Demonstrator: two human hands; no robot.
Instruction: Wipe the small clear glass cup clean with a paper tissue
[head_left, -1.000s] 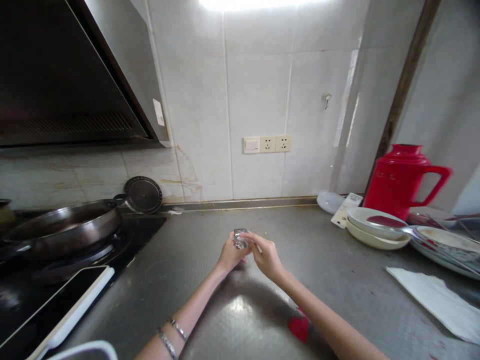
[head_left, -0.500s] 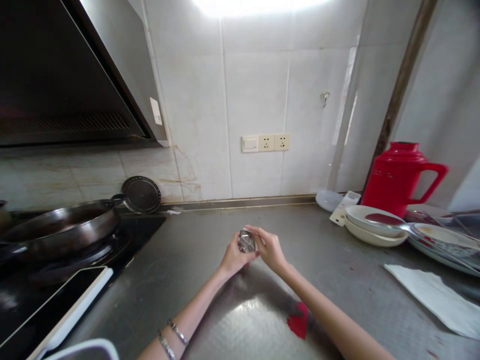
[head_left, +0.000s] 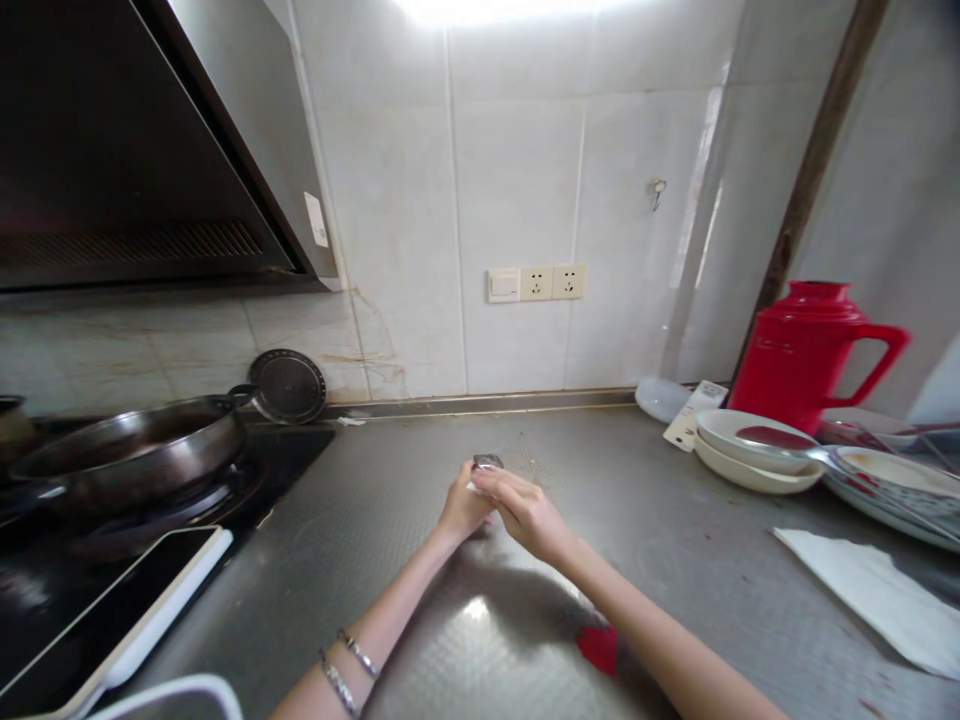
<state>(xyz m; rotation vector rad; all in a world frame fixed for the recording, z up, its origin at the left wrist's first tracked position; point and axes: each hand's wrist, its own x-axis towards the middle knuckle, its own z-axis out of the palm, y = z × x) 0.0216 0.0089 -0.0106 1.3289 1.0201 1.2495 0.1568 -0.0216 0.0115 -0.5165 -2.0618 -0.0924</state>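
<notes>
Both my hands meet over the middle of the steel counter (head_left: 375, 540). My left hand (head_left: 461, 508) and my right hand (head_left: 525, 512) are closed together around a small shiny, crinkly object (head_left: 487, 463), like a foil wrapper; only its top edge pokes out above my fingers. My right hand's fingers lie over the left hand's. Bracelets (head_left: 346, 668) sit on my left wrist. A small red thing (head_left: 600, 647) lies on the counter under my right forearm.
A dark frying pan (head_left: 127, 448) sits on the stove at left, a round lid (head_left: 287, 387) leaning on the wall behind it. A tablet (head_left: 112, 620) lies front left. At right stand a red jug (head_left: 806, 350), stacked dishes (head_left: 750, 450) and a paper towel (head_left: 870, 595).
The shiny object was held up and plainly visible between my fingers; now my hands have closed over it and dropped a little, hiding most of it.
</notes>
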